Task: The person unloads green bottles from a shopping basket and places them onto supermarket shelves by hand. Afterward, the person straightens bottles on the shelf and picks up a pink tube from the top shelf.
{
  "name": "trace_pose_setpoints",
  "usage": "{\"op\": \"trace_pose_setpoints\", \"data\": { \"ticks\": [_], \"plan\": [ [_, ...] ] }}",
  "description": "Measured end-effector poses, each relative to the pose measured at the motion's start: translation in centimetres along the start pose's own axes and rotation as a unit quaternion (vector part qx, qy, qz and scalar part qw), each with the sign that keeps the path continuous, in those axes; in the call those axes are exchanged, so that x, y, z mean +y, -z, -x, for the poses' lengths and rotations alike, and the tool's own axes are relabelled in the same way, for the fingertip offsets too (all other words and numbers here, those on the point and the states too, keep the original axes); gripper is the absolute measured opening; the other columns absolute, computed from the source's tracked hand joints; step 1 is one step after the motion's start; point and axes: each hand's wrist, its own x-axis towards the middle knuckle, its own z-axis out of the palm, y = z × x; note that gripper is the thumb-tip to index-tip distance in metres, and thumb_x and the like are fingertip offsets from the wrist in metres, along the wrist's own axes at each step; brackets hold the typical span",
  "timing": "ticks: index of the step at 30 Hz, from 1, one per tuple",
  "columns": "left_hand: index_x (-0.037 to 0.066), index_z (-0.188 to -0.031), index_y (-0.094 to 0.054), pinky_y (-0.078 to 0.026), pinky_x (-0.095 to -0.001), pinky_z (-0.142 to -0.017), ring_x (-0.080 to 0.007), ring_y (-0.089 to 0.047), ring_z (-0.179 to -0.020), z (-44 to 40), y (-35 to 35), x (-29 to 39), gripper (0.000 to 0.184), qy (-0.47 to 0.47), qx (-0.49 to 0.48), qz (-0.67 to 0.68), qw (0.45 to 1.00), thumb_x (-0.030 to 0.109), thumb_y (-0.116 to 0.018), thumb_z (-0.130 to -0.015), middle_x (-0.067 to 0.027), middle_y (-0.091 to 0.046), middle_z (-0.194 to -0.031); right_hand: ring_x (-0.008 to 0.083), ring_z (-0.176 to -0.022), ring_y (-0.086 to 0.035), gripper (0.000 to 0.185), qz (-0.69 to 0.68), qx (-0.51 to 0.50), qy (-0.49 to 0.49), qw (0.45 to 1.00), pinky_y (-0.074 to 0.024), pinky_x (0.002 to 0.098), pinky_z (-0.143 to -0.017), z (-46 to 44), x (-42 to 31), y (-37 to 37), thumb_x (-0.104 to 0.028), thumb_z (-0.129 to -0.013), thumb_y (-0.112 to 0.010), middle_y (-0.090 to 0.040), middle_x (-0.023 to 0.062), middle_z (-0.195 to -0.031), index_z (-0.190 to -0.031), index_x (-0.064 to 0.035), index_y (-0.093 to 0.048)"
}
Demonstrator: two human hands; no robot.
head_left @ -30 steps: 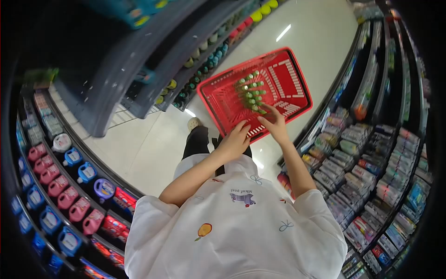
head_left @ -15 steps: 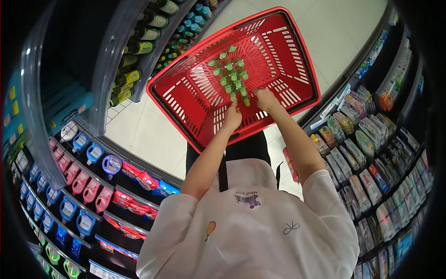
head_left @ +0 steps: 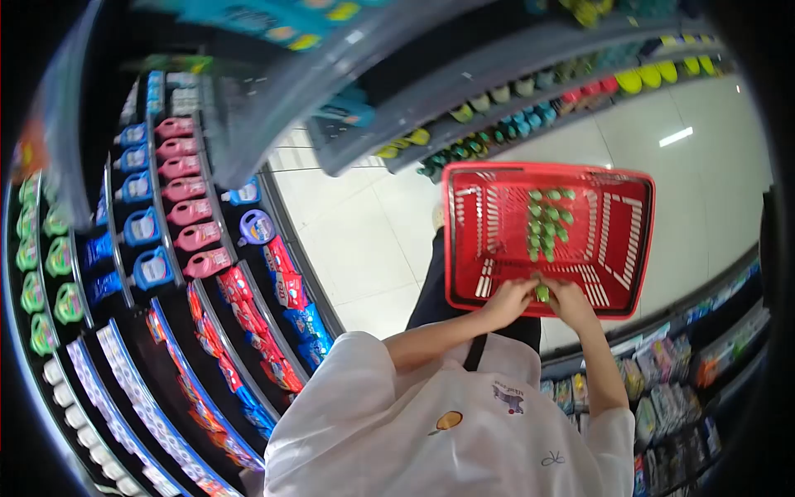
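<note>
A red shopping basket [head_left: 462,280] is in front of my body, and what supports it is hidden. Inside, several small green bottles [head_left: 546,224] stand grouped together, their tops toward me. Another small green bottle [head_left: 542,292] is between my hands, over the basket's near side. My left hand [head_left: 512,301] closes on it from the left, fingers bent. From the right, my right hand [head_left: 571,300] grips the same bottle, with its fingertips partly hidden.
Pink detergent jugs [head_left: 189,189], blue jugs [head_left: 151,267] and red packets [head_left: 290,290] fill shelves on the left. Shelves of bottles [head_left: 530,120] run beyond the basket. Hanging packages [head_left: 667,406] line the lower right. Pale floor tiles [head_left: 377,224] show between them.
My view has turned left, so the basket appears further right and lower. My hands have come together at the basket's near side, with one green bottle now between them, apart from the group.
</note>
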Motion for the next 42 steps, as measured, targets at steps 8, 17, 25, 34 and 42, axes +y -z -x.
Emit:
{"op": "trace_pose_setpoints", "data": {
  "ticks": [8, 17, 25, 34, 42],
  "plan": [
    [-0.002, -0.106, -0.065, -0.052, -0.0340, -0.064, -0.0258, -0.062, -0.076, 9.3, 21.6, 14.1, 0.034, -0.453, 0.226, -0.155, 0.848, 0.001, -0.068, -0.072, -0.0130, -0.060, -0.089, 0.0255, -0.081, -0.063, 0.045, 0.184, 0.156, 0.276, 0.930, -0.0543, 0.0340, -0.066, 1.6, -28.0, 10.4, -0.009, -0.075, -0.065, -0.057, 0.0116, -0.100, -0.119, -0.0098, -0.058],
    [0.004, -0.114, -0.063, -0.049, -0.0313, -0.074, -0.0273, -0.058, -0.087, 7.3, 40.7, 16.0, 0.038, -0.416, 0.499, -0.225, 0.727, -0.006, -0.063, -0.077, -0.0133, -0.058, -0.101, 0.0322, -0.096, -0.061, 0.041, 0.014, 0.351, 0.476, 0.806, -0.0502, 0.0356, -0.081, -15.6, -44.7, 11.1, 0.003, -0.077, -0.061, -0.055, 0.0148, -0.117, -0.117, -0.0048, -0.059],
    [0.001, -0.141, -0.025, -0.032, -0.0434, -0.104, -0.0414, -0.036, -0.123, 1.4, 48.3, 12.1, 0.069, -0.299, 0.439, -0.121, 0.839, 0.004, -0.059, -0.081, -0.0261, -0.034, -0.133, 0.0359, -0.086, -0.064, 0.032, -0.036, 0.368, 0.413, 0.832, -0.0508, 0.0358, -0.073, -24.8, -49.5, 12.4, -0.008, -0.080, -0.065, -0.066, 0.0180, -0.093, -0.110, -0.0001, -0.057],
    [-0.005, -0.123, -0.043, -0.036, -0.0339, -0.099, -0.0276, -0.051, -0.112, -2.7, 52.3, 12.8, 0.047, -0.405, 0.467, -0.032, 0.785, -0.008, -0.052, -0.076, -0.0180, -0.052, -0.121, 0.0316, -0.108, -0.055, 0.032, 0.111, 0.379, 0.398, 0.828, -0.0432, 0.0391, -0.092, -33.0, -53.3, 13.4, -0.024, -0.085, -0.058, -0.060, 0.0169, -0.115, -0.111, -0.0062, -0.060],
    [-0.006, -0.096, -0.063, -0.047, -0.0382, -0.077, -0.0274, -0.061, -0.085, -4.7, 52.5, 13.7, 0.015, -0.464, 0.542, -0.022, 0.700, 0.002, -0.055, -0.085, -0.0159, -0.065, -0.092, 0.0327, -0.108, -0.056, 0.033, 0.115, 0.383, 0.422, 0.814, -0.0436, 0.0395, -0.092, -38.0, -53.2, 12.2, -0.024, -0.083, -0.057, -0.060, 0.0178, -0.114, -0.111, -0.0070, -0.060]
  ]
}}
